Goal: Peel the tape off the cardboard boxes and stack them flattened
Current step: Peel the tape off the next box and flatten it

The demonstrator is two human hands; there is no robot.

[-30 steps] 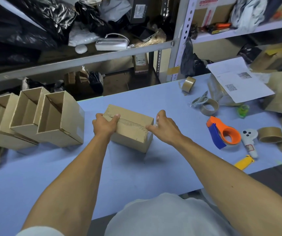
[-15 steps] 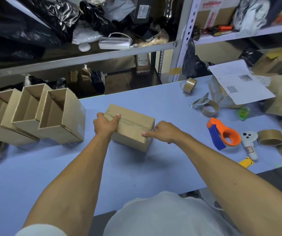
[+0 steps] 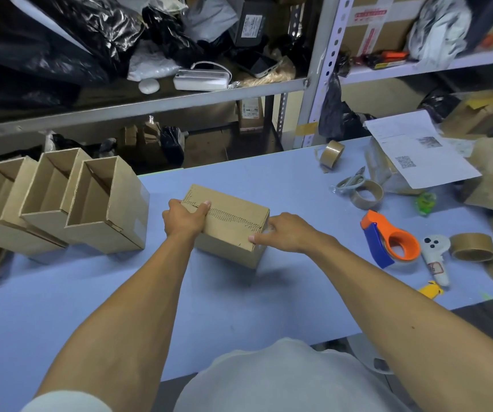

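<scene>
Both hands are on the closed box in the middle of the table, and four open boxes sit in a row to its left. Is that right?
Not quite: the head view shows three open boxes, not four. The rest holds: left hand and right hand are on the closed box.

Blue table (image 3: pixel 269 307) carries cardboard boxes (image 3: pixel 102 209), tape rolls (image 3: pixel 471 246), dispenser (image 3: pixel 391 239).

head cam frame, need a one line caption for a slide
Both hands, left hand and right hand, hold the ends of a closed cardboard box on the blue table, beside three opened boxes.
</scene>
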